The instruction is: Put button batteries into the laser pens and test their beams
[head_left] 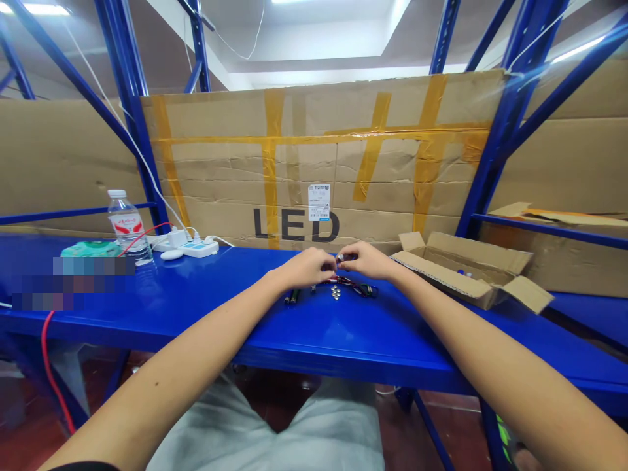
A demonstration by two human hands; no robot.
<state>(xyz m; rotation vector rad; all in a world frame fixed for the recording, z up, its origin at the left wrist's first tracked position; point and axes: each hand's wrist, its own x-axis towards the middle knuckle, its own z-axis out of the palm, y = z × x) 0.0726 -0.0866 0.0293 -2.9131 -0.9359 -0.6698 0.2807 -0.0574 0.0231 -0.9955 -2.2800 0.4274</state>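
Observation:
My left hand [310, 267] is above the table's far middle, fingers curled in a pinch. What it grips, if anything, is too small to make out. Almost touching it, my right hand [367, 260] pinches a small dark piece with a silvery end [340, 258]. Below the hands lie several small silvery round pieces [336, 292], like button cells. Dark slim tubes [293, 296] rest under my left hand. A tangle of thin dark and red pieces [360, 286] lies below my right hand, partly covered by it.
An open cardboard box [441, 275] with small items inside stands at right on the blue table [314, 333]. To the left are a water bottle [128, 229], a green packet [91, 249] and a white power strip [196, 247]. A large cardboard panel [220, 176] stands behind.

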